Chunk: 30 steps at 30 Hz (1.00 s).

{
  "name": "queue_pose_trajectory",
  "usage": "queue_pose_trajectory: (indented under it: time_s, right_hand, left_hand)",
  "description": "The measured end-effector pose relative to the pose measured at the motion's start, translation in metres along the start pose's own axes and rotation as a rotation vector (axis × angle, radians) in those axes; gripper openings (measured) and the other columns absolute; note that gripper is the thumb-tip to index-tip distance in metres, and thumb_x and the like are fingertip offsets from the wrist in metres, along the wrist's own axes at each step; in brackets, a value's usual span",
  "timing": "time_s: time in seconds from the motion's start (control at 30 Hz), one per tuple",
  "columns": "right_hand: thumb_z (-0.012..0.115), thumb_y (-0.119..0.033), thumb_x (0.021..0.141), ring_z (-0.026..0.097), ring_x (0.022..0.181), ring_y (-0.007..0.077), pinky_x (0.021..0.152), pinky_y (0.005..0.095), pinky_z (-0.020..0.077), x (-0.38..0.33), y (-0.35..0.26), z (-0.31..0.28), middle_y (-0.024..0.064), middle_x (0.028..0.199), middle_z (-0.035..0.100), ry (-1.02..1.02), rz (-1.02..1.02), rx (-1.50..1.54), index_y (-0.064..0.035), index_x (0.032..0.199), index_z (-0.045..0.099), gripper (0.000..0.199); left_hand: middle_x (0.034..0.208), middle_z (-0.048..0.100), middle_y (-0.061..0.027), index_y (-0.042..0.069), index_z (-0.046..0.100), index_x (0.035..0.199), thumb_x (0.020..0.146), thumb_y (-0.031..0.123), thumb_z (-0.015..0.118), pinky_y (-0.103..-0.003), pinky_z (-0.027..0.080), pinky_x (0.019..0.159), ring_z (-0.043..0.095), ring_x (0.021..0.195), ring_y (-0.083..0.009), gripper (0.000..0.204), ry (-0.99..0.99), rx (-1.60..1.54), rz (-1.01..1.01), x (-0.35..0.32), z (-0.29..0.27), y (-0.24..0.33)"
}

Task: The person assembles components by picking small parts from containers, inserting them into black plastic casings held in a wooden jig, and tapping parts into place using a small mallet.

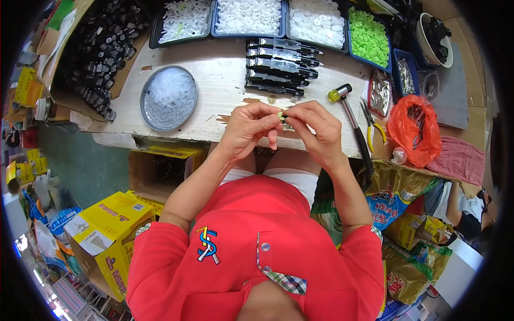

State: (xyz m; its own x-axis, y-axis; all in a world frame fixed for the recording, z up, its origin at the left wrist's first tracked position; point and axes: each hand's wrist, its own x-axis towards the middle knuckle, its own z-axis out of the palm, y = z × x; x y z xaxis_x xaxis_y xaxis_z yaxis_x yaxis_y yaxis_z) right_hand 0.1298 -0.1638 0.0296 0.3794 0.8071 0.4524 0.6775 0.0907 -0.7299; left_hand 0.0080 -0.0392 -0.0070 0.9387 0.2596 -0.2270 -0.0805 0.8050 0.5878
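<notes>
Over the table's front edge, my left hand (250,128) pinches a small light-green plastic piece (280,115) between thumb and index finger. My right hand (320,131) meets it there, its thumb and fingertips closed on a tiny dark part at the green piece's side; its exact shape is hidden by the fingers. Just beyond the hands lies a stack of black, clear-topped devices (281,65), laid side by side. A round metal dish (169,121) with clear small parts in liquid or gel sits left of my left hand. To the right rests a hammer (351,117) with a yellow-and-black head.
Trays of white parts (249,16) and green parts (369,37) line the back. A box of black parts (101,64) stands left. Pliers (375,125), a red plastic bag (412,131) and a striped cloth (460,160) lie right. Yellow cartons (115,222) stand below.
</notes>
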Motion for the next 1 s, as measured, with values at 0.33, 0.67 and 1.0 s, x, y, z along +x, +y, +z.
queue_pose_trajectory:
  time_s: [0.33, 0.67, 1.0]
  right_hand:
    - [0.063, 0.001, 0.07, 0.056, 0.072, 0.0252, 0.061, 0.0338, 0.0429, 0.001, 0.008, 0.001, 0.0086, 0.079, 0.057, -0.001, -0.128, -0.274, -0.0026, 0.083, 0.058, 0.015]
    - [0.06, -0.006, 0.068, 0.051, 0.076, 0.0218, 0.067, 0.0351, 0.0335, 0.002, 0.025, 0.013, 0.0051, 0.075, 0.05, -0.308, -0.172, -0.512, -0.0081, 0.076, 0.055, 0.009]
    - [0.06, -0.006, 0.066, 0.054, 0.076, 0.0233, 0.069, 0.0358, 0.0353, 0.022, 0.024, 0.018, 0.0072, 0.073, 0.054, -0.546, -0.226, -0.508, -0.0057, 0.072, 0.058, 0.006]
  left_hand:
    - [0.082, 0.061, -0.0047, -0.002, 0.064, 0.091, 0.08, 0.007, 0.066, -0.018, 0.045, 0.051, 0.056, 0.061, -0.0088, 0.014, 0.152, 0.597, 0.339, -0.001, 0.006, 0.005]
    - [0.09, 0.056, -0.0019, 0.009, 0.063, 0.073, 0.065, 0.01, 0.066, -0.036, 0.028, 0.081, 0.047, 0.094, -0.0204, 0.009, 0.103, 1.545, 0.752, 0.009, -0.025, 0.0]
    - [0.09, 0.055, -0.0022, 0.008, 0.058, 0.067, 0.063, 0.007, 0.063, -0.036, 0.029, 0.079, 0.047, 0.093, -0.0215, 0.007, 0.069, 1.499, 0.76, 0.012, -0.033, -0.007]
